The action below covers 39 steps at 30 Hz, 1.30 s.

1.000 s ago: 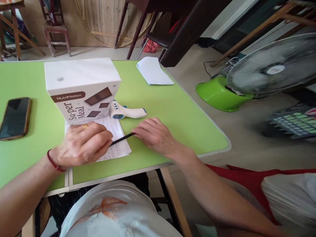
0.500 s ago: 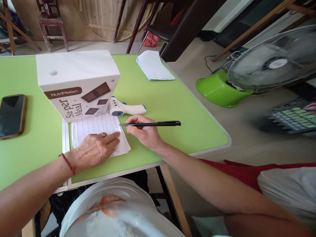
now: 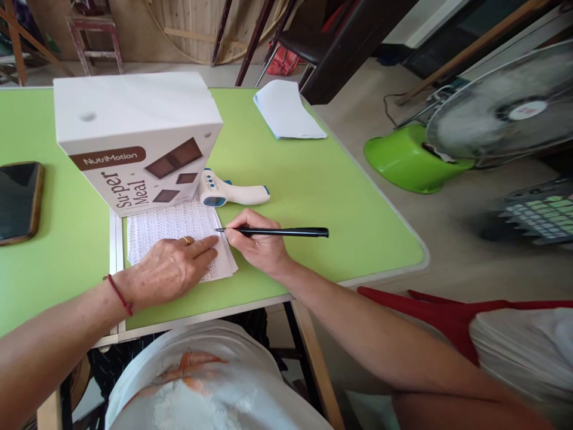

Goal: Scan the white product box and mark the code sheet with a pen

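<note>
A black pen is pinched in my right hand, its tip at the right edge of a small stack of handwritten paper. My left hand lies flat across the lower part of that stack, fingers stretched to the right and holding nothing. Part of the writing is hidden under this hand. Just behind the paper stands a white NutriMotion box. A white and blue infrared thermometer rests beside the box, above my right hand.
At the left of the green table lies a phone. Folded white paper sits near the far edge. On the floor to the right are a fan and a green plastic stool. Chairs stand beyond the table.
The pen tip has shifted very slightly, with the right hand still gripping it. My view has moved a little, so the table and its objects appear displaced. The left hand stays on the paper.
</note>
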{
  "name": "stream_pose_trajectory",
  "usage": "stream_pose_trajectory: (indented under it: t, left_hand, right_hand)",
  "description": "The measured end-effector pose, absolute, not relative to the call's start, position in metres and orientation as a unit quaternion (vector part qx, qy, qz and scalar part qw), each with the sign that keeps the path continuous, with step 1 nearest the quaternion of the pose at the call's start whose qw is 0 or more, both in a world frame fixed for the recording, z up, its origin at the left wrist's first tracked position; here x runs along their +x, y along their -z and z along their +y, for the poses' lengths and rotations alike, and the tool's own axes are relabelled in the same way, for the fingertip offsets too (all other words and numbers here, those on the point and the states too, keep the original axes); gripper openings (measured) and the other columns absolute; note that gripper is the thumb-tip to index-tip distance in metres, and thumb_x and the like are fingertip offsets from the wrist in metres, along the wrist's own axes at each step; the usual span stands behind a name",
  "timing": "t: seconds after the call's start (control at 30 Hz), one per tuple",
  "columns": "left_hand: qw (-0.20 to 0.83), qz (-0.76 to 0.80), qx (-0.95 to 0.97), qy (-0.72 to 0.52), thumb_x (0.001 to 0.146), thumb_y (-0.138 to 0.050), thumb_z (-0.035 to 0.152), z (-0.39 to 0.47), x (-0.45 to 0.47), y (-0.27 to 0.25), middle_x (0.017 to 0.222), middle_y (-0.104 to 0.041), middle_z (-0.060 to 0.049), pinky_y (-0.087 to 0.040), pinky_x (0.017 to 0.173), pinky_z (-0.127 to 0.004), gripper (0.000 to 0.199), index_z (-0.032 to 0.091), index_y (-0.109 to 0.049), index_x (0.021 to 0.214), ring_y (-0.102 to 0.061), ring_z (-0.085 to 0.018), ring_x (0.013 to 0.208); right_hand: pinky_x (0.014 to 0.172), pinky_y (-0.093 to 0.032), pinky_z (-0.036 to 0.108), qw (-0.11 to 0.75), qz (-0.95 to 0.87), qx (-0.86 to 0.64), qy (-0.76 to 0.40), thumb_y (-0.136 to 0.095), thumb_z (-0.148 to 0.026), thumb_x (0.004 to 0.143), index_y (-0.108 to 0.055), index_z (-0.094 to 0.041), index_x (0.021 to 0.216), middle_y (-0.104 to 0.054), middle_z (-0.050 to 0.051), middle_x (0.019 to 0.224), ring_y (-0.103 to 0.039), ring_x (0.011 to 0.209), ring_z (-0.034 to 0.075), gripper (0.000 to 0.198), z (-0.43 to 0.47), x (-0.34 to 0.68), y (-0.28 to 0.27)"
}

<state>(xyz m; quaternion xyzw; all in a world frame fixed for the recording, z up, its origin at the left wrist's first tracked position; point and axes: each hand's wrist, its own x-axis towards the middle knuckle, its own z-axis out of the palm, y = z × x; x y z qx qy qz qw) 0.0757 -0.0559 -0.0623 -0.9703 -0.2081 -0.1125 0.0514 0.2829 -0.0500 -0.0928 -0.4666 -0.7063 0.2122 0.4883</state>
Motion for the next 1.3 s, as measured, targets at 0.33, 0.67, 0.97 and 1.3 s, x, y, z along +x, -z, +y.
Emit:
stream_pose_trajectory:
  t: [0.33, 0.67, 0.97, 1.3]
  left_hand:
    - [0.044, -0.211, -0.972, 0.099, 0.097, -0.039, 0.014, -0.0553, 0.0764, 0.0619, 0.13, -0.063, -0.008, -0.056, 0.057, -0.033, 0.028, 0.013, -0.065, 0.108, -0.066, -0.018, 0.07]
    - [0.044, -0.212, -0.97, 0.107, 0.095, -0.042, 0.013, -0.0547, 0.0749, 0.0643, 0.131, -0.063, -0.007, -0.056, 0.055, -0.032, 0.027, 0.014, -0.065, 0.108, -0.066, -0.018, 0.07]
    - [0.04, -0.209, -0.971, 0.109, 0.097, -0.039, 0.014, -0.0549, 0.0757, 0.0619, 0.129, -0.064, -0.007, -0.056, 0.055, -0.033, 0.029, 0.014, -0.066, 0.106, -0.065, -0.018, 0.069]
    - [0.032, -0.215, -0.971, 0.101, 0.097, -0.04, 0.014, -0.054, 0.075, 0.0626, 0.131, -0.062, -0.007, -0.057, 0.058, -0.034, 0.028, 0.014, -0.066, 0.108, -0.067, -0.019, 0.072]
  right_hand:
    - [0.046, -0.035, 0.021, 0.475, -0.719, -0.466, -0.201, -0.056, -0.016, 0.077, -0.054, -0.021, 0.065, -0.053, -0.006, 0.054, -0.043, 0.048, 0.008, 0.013, -0.0498, 0.2827, 0.0924]
    - [0.046, -0.035, 0.022, 0.471, -0.72, -0.465, -0.207, -0.055, -0.017, 0.076, -0.053, -0.022, 0.065, -0.052, -0.006, 0.054, -0.044, 0.048, 0.009, 0.012, -0.0503, 0.283, 0.0935]
    - [0.046, -0.034, 0.022, 0.477, -0.707, -0.475, -0.216, -0.055, -0.017, 0.074, -0.053, -0.021, 0.064, -0.052, -0.006, 0.054, -0.044, 0.048, 0.009, 0.012, -0.0501, 0.2828, 0.094]
    - [0.047, -0.034, 0.022, 0.465, -0.717, -0.475, -0.21, -0.053, -0.016, 0.075, -0.051, -0.021, 0.064, -0.052, -0.006, 0.054, -0.043, 0.048, 0.008, 0.012, -0.0497, 0.2829, 0.0922]
